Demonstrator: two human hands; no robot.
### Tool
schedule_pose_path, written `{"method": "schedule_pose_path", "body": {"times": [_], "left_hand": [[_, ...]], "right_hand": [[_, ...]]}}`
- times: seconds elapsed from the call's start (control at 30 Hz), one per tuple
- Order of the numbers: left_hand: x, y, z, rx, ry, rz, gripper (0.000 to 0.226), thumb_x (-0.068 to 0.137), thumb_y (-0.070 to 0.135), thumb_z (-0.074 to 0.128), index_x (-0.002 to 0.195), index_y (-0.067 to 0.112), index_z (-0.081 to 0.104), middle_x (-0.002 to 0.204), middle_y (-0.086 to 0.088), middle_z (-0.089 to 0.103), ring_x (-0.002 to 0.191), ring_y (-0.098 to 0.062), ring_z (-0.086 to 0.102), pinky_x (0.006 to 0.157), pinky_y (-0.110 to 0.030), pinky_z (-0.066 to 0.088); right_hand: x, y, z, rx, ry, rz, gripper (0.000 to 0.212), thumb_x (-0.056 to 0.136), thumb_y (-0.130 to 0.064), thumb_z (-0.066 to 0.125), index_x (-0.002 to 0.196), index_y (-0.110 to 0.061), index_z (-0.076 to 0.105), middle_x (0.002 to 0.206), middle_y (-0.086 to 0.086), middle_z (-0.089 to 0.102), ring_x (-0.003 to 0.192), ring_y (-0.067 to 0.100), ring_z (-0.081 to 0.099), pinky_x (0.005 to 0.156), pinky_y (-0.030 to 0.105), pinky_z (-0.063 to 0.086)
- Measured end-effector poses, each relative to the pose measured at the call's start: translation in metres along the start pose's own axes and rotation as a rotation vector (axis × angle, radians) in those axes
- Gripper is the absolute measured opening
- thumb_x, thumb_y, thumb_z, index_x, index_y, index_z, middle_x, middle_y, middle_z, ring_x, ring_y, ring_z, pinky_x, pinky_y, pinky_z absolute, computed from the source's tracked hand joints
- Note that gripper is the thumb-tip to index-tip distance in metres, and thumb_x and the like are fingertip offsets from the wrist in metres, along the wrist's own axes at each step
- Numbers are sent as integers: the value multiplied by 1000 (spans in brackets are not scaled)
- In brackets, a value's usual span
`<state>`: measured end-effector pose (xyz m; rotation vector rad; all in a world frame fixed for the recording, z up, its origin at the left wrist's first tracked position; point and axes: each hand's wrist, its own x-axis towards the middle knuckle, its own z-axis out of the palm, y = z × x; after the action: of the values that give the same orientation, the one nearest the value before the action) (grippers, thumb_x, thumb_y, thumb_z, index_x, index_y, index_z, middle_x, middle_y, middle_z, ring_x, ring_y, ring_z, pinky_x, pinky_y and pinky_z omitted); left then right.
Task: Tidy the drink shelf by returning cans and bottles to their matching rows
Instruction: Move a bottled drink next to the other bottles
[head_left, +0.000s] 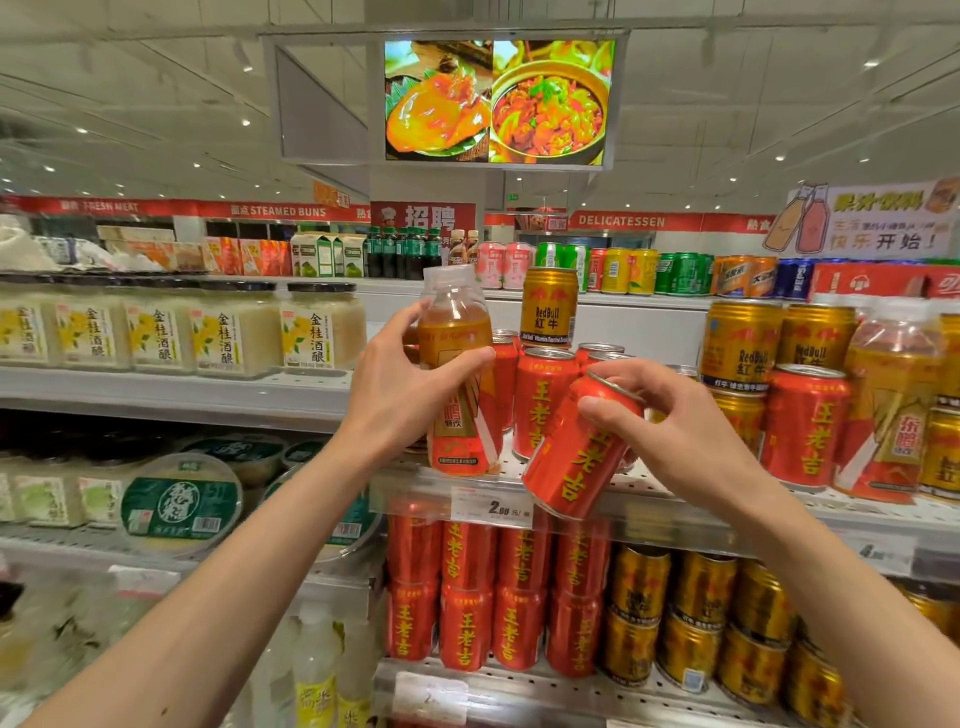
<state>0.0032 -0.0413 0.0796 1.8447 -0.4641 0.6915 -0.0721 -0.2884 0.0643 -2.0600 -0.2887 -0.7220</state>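
Fingers of left hand (402, 387) wrap the bottle (460, 374), hiding its label; right hand (685, 436) grips a tilted red can (579, 457), base overhanging the shelf (649, 501).

Left hand (400, 384) covers the bottle (460, 374) label; both arms run off the bottom edge; lower-left bottles (317, 670) blurred; price tag (491, 506) partly unreadable

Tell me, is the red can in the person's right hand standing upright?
No, the red can is tilted, its top leaning to the right, gripped by the right hand in front of the shelf edge.
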Motion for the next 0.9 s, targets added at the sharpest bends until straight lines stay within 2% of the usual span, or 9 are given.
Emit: {"method": "schedule_pose_path", "body": {"times": [0.1,0.23,0.33,0.43,0.5,0.6,0.67,0.77,0.9], "left_hand": [[-8,3,-20,-21,-19,-9,75,75,52,84,140,28,55,111,17,67,103,4,62,90,-31,57],[-19,-1,-45,61,-6,28,78,75,52,83,144,30,52,112,28,59,102,10,56,82,-16,45],[-24,-8,-61,104,11,15,88,73,56,83,149,30,47,129,16,61,115,-5,58,94,-25,44],[-28,-13,-70,142,14,14,85,74,56,82,148,31,47,125,17,59,114,-6,57,87,-18,41],[-30,-16,-71,162,23,16,83,74,57,81,146,29,50,129,14,61,115,-6,56,88,-18,41],[-31,-19,-70,165,25,2,83,74,59,81,145,29,51,135,8,63,117,-8,57,93,-25,43],[-30,-21,-68,167,18,-2,83,74,60,81,145,30,50,134,9,63,116,-7,58,91,-23,44],[-28,-22,-65,175,8,-6,87,73,63,80,146,30,49,138,8,61,120,-10,57,96,-30,48],[-27,-21,-62,164,-1,-17,87,71,65,80,145,30,50,137,7,62,122,-11,57,101,-34,49]], "right_hand": [[11,-12,4,19,-32,-45,42,81,-47,73,120,-34,64,111,-13,67,85,-5,66,58,15,53],[28,-25,20,-33,-89,-127,50,80,-52,73,127,-37,61,111,-20,64,93,3,68,66,22,60],[39,-29,39,-157,-115,-229,54,84,-50,74,133,-32,59,116,-20,63,100,3,66,80,25,61],[50,-30,59,-415,-103,-382,59,87,-55,69,137,-28,56,130,-9,63,111,7,61,92,30,56],[56,-31,69,-597,-116,-432,62,89,-61,62,141,-29,53,134,-6,62,112,14,64,91,38,57],[63,-29,80,-822,-98,-496,66,90,-67,55,142,-26,53,132,-3,64,108,20,67,83,39,58],[66,-28,84,-935,-76,-543,68,90,-68,51,140,-23,55,131,1,66,112,24,64,89,40,53],[67,-26,85,-1015,-30,-539,67,92,-69,45,139,-23,58,130,0,67,116,24,60,96,41,44],[73,-24,82,-942,-58,-467,63,94,-67,43,137,-23,59,129,1,62,117,24,57,109,44,37]]}}
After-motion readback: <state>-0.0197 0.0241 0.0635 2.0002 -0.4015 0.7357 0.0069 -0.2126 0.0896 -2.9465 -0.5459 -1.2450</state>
